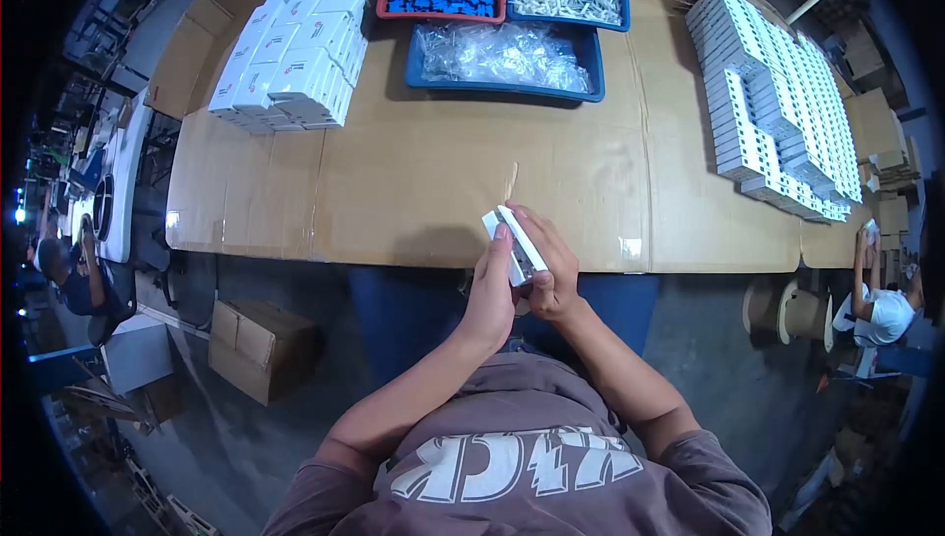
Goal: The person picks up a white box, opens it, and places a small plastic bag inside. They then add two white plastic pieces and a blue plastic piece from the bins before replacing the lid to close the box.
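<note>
Both hands hold a small white box (526, 243) just over the front edge of the cardboard-covered table. My left hand (488, 292) grips its left side, with the thumb lying along the top. Around the right side curl the fingers of my right hand (554, 265), its thumb at the near end. A white flap or panel stands out at the box's far left, and a darker strip shows between the white faces. The contents of the box are hidden.
Stacked white boxes (285, 54) stand at the back left; long rows of white boxes (778, 103) at the right. A red bin (443, 15) holds blue pieces. Blue bins hold white pieces and clear plastic bags (502, 56). Other people work at both sides.
</note>
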`<state>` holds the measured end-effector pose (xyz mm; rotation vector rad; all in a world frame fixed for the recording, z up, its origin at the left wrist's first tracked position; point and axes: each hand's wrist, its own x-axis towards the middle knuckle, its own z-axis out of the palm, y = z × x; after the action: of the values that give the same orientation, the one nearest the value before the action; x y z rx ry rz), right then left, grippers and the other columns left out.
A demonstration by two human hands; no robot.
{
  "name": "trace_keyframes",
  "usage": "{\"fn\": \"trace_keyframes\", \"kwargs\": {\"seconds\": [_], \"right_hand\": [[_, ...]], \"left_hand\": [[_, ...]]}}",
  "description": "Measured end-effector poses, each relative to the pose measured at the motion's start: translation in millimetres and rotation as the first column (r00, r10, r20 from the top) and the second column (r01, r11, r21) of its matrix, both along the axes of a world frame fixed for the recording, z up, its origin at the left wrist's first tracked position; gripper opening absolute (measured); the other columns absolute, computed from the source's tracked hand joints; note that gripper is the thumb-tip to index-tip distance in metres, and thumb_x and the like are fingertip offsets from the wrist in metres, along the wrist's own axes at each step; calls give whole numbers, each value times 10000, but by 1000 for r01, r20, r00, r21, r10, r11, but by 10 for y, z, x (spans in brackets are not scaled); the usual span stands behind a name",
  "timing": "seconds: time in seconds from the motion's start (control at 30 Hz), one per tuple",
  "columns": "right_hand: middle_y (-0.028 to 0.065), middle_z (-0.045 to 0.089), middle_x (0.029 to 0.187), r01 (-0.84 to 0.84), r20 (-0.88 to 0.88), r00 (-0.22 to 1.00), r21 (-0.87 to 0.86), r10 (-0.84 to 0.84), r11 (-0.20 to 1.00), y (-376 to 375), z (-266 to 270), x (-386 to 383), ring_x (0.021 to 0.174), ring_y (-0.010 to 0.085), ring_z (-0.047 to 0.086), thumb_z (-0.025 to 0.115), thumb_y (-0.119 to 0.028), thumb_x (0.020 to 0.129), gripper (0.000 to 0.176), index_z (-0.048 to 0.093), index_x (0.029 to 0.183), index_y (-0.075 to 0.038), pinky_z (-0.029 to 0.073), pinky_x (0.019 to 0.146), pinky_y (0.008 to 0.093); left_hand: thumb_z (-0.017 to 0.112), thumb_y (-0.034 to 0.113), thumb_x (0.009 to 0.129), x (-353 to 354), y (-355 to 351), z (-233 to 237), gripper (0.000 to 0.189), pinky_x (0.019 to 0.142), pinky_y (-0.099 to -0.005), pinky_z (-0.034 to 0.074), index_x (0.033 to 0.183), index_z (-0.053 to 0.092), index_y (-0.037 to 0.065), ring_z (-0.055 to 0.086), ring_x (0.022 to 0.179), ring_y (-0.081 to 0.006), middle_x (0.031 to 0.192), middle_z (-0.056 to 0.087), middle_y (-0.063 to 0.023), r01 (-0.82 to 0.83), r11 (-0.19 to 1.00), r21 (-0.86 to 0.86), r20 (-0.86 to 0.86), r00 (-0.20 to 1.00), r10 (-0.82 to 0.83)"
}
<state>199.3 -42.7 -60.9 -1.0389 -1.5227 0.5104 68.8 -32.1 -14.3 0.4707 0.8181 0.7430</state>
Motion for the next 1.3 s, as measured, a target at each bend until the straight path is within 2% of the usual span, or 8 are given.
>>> {"fn": "trace_keyframes", "kwargs": {"seconds": [0.2, 0.43, 0.57, 0.73, 0.83, 0.97, 1.1, 1.3], "right_hand": [[303, 545, 1483, -92, 35, 995, -124, 97, 988, 37, 137, 15, 1385, 438, 538, 283, -637, 1088, 858, 533, 1454, 98, 408, 1159, 470], [257, 522, 1525, -58, -140, 990, -346, 10, 936, 25, 124, 40, 1394, 396, 519, 431, -387, 1119, 564, 566, 1449, 50, 386, 1174, 429], [220, 518, 1544, -88, -261, 965, -448, -35, 890, 5, 157, 49, 1416, 374, 497, 517, -329, 1083, 507, 596, 1445, 18, 350, 1199, 423], [218, 453, 1608, -149, -89, 988, -351, 126, 924, -24, 286, 148, 1449, 377, 479, 633, -206, 1001, 501, 594, 1467, -27, 348, 1207, 452], [241, 511, 1554, -118, -20, 993, -301, 118, 946, -31, 287, 118, 1401, 378, 540, 671, -67, 940, 524, 589, 1453, -3, 427, 1154, 442], [260, 608, 1428, -53, 102, 992, -241, 80, 969, -27, 175, 105, 1279, 393, 631, 662, -60, 945, 486, 597, 1419, 24, 511, 1065, 423], [253, 663, 1335, 8, 249, 968, -160, 33, 987, -30, 74, 107, 1173, 405, 681, 644, -48, 957, 447, 601, 1392, 45, 568, 979, 429], [242, 696, 1274, 95, 339, 938, -43, -75, 995, -46, 26, 15, 1097, 393, 718, 618, -41, 978, 381, 611, 1344, 64, 602, 902, 424]], "left_hand": [[362, 639, 1096, 1, 89, 103, 655, 1006, -397, 497, 1489, 455, 123, 598, 1200, -156, 1317, 594, -29, -49, 995, -88, -34, 998, 46], [345, 630, 1099, -137, 181, -49, 644, 1009, -411, 491, 1571, 371, 193, 574, 1261, -196, 1401, 556, -54, 122, 989, 81, 33, 992, -125], [454, 477, 1120, -236, 195, -132, 808, 985, -364, 556, 1700, -40, 208, 603, 1238, -191, 1502, 458, -107, 239, 955, 177, -189, 960, -206], [354, 579, 1117, -305, 326, -262, 622, 974, -359, 571, 1478, 444, 80, 640, 1193, -193, 1318, 608, -97, 3, 999, 46, -4, 1000, -2], [324, 608, 1110, -305, 340, -248, 672, 1075, -406, 530, 1523, 415, 85, 616, 1286, -244, 1381, 599, -127, 103, 994, 35, -27, 994, -102], [427, 496, 1126, -233, 266, -237, 504, 948, -352, 557, 1429, 505, 102, 657, 1067, -147, 1224, 634, -50, 150, 988, 40, -144, 979, -142], [412, 441, 1142, -166, 214, -231, 431, 855, -302, 554, 1374, 529, 97, 627, 958, -110, 1110, 618, -18, 71, 994, 79, -123, 990, -61], [395, 463, 1145, -125, 110, -356, 471, 935, -316, 511, 1330, 548, 57, 598, 1016, -106, 1130, 613, -16, 1, 996, 90, -14, 1000, 0]]}}
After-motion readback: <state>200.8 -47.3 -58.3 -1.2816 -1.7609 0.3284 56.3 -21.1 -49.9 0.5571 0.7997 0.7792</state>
